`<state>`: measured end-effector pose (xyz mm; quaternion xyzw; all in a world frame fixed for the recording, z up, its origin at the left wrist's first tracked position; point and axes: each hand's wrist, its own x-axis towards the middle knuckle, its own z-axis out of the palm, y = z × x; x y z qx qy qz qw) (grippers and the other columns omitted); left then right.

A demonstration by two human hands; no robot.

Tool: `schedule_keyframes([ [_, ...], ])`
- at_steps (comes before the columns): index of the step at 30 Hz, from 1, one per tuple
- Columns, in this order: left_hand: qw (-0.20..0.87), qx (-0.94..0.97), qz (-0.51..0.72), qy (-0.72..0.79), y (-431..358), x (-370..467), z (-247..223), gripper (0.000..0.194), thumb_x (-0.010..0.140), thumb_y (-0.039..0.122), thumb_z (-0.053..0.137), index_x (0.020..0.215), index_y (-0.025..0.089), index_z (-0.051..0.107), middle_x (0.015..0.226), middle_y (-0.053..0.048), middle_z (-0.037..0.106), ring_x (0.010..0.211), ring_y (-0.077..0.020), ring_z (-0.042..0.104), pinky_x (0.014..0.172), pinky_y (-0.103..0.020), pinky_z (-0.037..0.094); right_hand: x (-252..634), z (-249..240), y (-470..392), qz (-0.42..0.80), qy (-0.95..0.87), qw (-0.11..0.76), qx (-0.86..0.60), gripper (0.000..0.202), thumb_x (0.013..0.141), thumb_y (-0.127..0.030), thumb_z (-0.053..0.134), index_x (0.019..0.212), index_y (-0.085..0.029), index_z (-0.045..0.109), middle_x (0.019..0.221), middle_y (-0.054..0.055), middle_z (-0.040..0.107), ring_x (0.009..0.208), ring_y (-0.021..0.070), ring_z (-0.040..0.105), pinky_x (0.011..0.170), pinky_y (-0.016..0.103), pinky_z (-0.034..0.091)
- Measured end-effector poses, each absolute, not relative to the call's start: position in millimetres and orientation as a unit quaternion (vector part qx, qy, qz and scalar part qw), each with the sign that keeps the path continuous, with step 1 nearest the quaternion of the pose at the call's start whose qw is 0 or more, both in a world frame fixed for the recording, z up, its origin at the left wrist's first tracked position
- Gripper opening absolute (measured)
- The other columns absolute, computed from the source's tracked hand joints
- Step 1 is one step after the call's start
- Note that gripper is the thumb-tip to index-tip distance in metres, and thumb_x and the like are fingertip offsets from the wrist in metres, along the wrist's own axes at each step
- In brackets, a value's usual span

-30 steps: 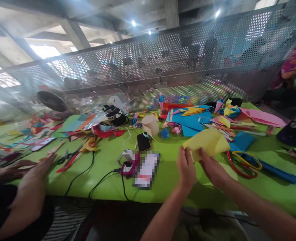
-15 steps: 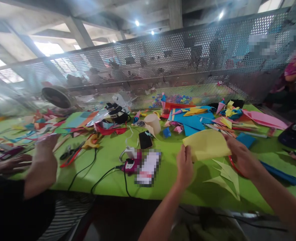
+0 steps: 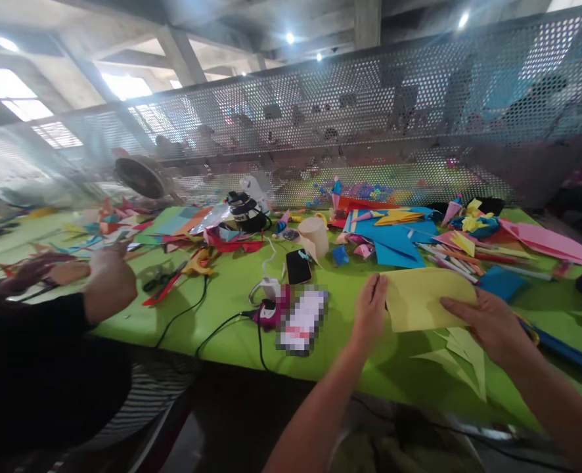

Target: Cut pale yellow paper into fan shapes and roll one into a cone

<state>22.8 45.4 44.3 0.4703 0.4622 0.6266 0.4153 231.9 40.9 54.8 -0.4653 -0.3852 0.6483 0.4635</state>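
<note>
A sheet of yellow paper (image 3: 419, 295) is held up over the green table. Its left edge is pinched by my left hand (image 3: 371, 309). At its right end my right hand (image 3: 492, 322) grips it, thumb lying across the front face. Pale yellow cut paper pieces (image 3: 468, 355) lie on the table below the sheet, partly behind my right forearm. Just beyond the sheet is a spread of blue paper (image 3: 397, 246).
At the left, a co-worker's hand (image 3: 111, 279) reaches over the green table (image 3: 212, 341). A phone (image 3: 303, 322), a power strip (image 3: 271, 314) with cables, scissors (image 3: 160, 282) and a paper roll (image 3: 313, 236) lie left of my hands. A perforated metal screen (image 3: 291, 138) stands behind.
The view has shifted, so most table items appear further right. My right thumb now lies over the sheet's front. The co-worker's hands have moved further over the table.
</note>
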Motion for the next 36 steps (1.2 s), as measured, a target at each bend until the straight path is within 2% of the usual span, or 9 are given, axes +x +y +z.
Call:
schedule_keyframes([
  [6,0.44,0.512,0.595,0.436,36.8,26.0,41.2,0.04,0.099,0.053,0.053,0.077,0.021,0.044,0.071,0.004,0.036,0.066,-0.0119,0.035,0.059,-0.024,0.031,236.9,49.7,39.9,0.638,-0.372,0.472,-0.481,0.041,0.069,-0.032,0.092,0.106,-0.027,0.077,0.093,0.004,0.084,0.07,0.0263,0.08,0.061,0.034,0.068],
  [10,0.419,0.519,0.59,0.454,35.1,27.5,38.5,0.034,0.101,0.043,0.053,0.077,0.02,0.044,0.071,0.004,0.038,0.068,-0.0121,0.037,0.062,-0.025,0.031,240.4,47.0,40.3,0.603,-0.391,0.481,-0.502,0.039,0.067,-0.034,0.092,0.104,-0.03,0.078,0.096,0.003,0.084,0.075,0.0296,0.08,0.062,0.036,0.069],
  [15,0.411,0.529,0.581,0.463,35.9,28.6,31.9,0.027,0.102,0.034,0.051,0.08,0.02,0.047,0.073,0.003,0.042,0.07,-0.0125,0.04,0.064,-0.025,0.031,244.3,42.4,43.7,0.593,-0.397,0.49,-0.501,0.03,0.069,-0.036,0.09,0.098,-0.033,0.08,0.101,0.001,0.084,0.086,0.0306,0.08,0.065,0.032,0.067],
  [22,0.41,0.526,0.58,0.467,36.5,27.9,31.9,0.034,0.102,0.04,0.052,0.076,0.021,0.042,0.07,0.005,0.036,0.066,-0.0118,0.035,0.061,-0.026,0.027,244.7,37.3,45.2,0.608,-0.381,0.475,-0.51,0.026,0.07,-0.038,0.089,0.094,-0.036,0.08,0.091,0.002,0.085,0.074,0.0332,0.08,0.052,0.036,0.064],
  [25,0.412,0.523,0.583,0.465,37.2,29.2,31.7,0.035,0.102,0.041,0.051,0.075,0.021,0.041,0.071,0.004,0.036,0.067,-0.0121,0.035,0.061,-0.026,0.028,243.5,38.9,44.0,0.613,-0.371,0.475,-0.511,0.026,0.07,-0.037,0.089,0.094,-0.036,0.08,0.09,0.002,0.084,0.072,0.0331,0.08,0.054,0.038,0.065],
  [29,0.394,0.524,0.583,0.48,37.4,35.2,23.6,0.033,0.105,0.043,0.047,0.079,0.021,0.043,0.073,0.004,0.04,0.069,-0.013,0.038,0.064,-0.027,0.029,239.1,40.3,42.0,0.604,-0.371,0.483,-0.514,0.025,0.07,-0.037,0.09,0.093,-0.035,0.079,0.088,0.0,0.084,0.072,0.0275,0.079,0.059,0.032,0.065],
  [32,0.374,0.538,0.569,0.497,37.3,38.8,16.2,0.031,0.106,0.042,0.045,0.082,0.022,0.043,0.075,0.003,0.044,0.071,-0.0135,0.041,0.067,-0.027,0.031,239.3,39.1,42.3,0.582,-0.379,0.495,-0.522,0.029,0.069,-0.039,0.09,0.094,-0.034,0.078,0.085,-0.002,0.082,0.072,0.0259,0.077,0.06,0.031,0.063],
  [34,0.356,0.546,0.561,0.51,37.8,38.2,14.6,0.029,0.105,0.039,0.045,0.082,0.022,0.042,0.074,0.003,0.045,0.07,-0.0135,0.041,0.066,-0.027,0.031,243.8,40.9,45.0,0.559,-0.415,0.462,-0.549,0.032,0.07,-0.045,0.088,0.097,-0.033,0.076,0.078,-0.001,0.08,0.066,0.0261,0.074,0.054,0.033,0.06],
  [36,0.337,0.566,0.542,0.522,38.9,35.6,16.7,0.029,0.105,0.037,0.045,0.08,0.022,0.042,0.072,0.004,0.044,0.067,-0.0134,0.041,0.064,-0.027,0.029,249.8,48.1,49.8,0.489,-0.503,0.431,-0.568,0.035,0.072,-0.05,0.086,0.099,-0.031,0.074,0.082,0.001,0.079,0.068,0.0264,0.073,0.055,0.034,0.058],
])
